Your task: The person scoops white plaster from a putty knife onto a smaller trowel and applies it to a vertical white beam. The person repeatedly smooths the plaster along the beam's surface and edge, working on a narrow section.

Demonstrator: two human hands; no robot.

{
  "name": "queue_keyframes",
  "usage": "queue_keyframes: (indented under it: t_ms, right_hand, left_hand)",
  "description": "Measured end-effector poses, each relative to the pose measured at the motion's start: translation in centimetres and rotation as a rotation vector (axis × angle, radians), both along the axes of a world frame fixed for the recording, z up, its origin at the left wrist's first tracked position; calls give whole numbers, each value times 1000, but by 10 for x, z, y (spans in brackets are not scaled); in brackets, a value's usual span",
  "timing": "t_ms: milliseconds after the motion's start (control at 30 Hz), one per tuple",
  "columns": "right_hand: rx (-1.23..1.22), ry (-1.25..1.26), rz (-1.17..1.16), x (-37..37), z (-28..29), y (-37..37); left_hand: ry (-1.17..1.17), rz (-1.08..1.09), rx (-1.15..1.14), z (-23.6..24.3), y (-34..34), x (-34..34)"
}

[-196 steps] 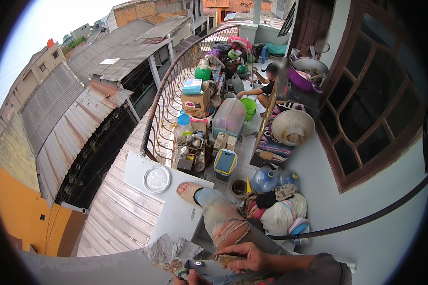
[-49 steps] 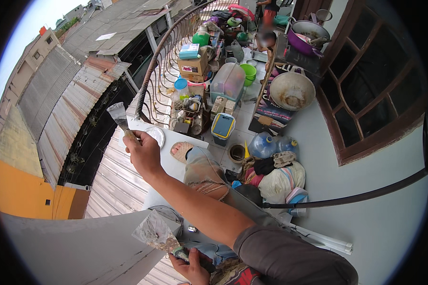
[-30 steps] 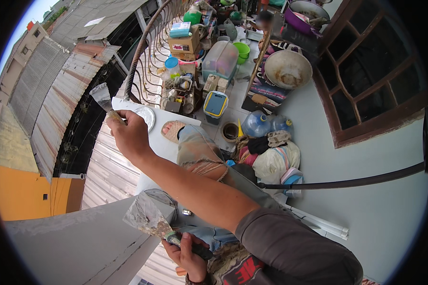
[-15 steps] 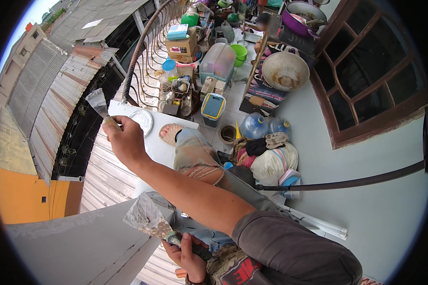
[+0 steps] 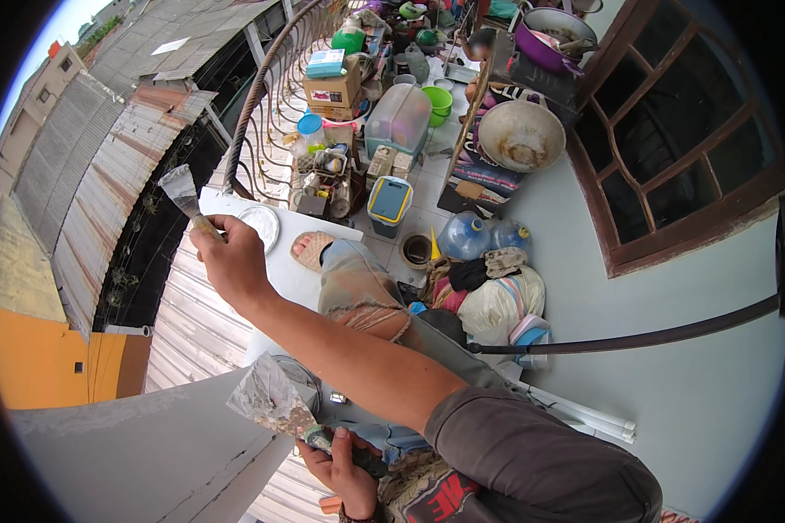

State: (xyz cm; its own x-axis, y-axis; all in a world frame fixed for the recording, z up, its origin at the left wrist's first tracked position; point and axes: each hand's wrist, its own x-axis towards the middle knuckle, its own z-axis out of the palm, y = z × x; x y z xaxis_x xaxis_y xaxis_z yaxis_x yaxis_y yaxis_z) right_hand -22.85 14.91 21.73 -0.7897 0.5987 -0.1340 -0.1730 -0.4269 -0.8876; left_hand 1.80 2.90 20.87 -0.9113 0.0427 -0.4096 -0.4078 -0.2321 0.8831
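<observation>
My right hand (image 5: 234,266) is closed on the handle of a narrow, stained scraper, its grey blade (image 5: 180,190) raised in the air over the balcony's left side. Low in the picture, my left hand (image 5: 347,478) grips the dark handle of a wide putty knife, whose smeared blade (image 5: 269,397) points up-left beneath my right forearm. A round white disc (image 5: 260,228) sits on a white board (image 5: 288,270) beyond my right hand. My sandaled foot (image 5: 307,247) rests on that board. My right arm crosses over my bent leg and partly hides it.
A curved railing (image 5: 244,122) borders clutter: boxes, tubs, buckets, pans. A partly hidden person (image 5: 480,44) is behind a cabinet. Water jugs (image 5: 465,237) and cloth bundles lie by the wall. A black pipe (image 5: 628,340) crosses at right; a grey ledge (image 5: 139,444) is lower left.
Since the oldest frame, my right hand has risen and swung left with the narrow scraper, away from the wide knife. Over the last second both hands barely moved.
</observation>
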Motion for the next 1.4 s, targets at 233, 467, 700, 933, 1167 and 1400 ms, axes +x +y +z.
queue_keyframes:
  t_ms: [233,467,700,933,1167,1400]
  right_hand:
    - [-15,23,-4,0,1,-1]
    - [3,14,10,2,0,0]
    - [38,10,-30,-5,-5,-1]
    - [-37,-23,65,7,11,3]
    - [-26,-52,98,3,-4,0]
    - [-68,-4,92,3,1,1]
  left_hand:
    - [-4,-13,5,-5,-1,0]
    - [7,-20,-7,-12,-4,3]
    - [15,-42,-45,-11,-3,-3]
    - [-24,-82,-44,-11,-8,0]
    - [68,-56,-73,-17,0,1]
    - [106,-40,-59,-16,-2,9]
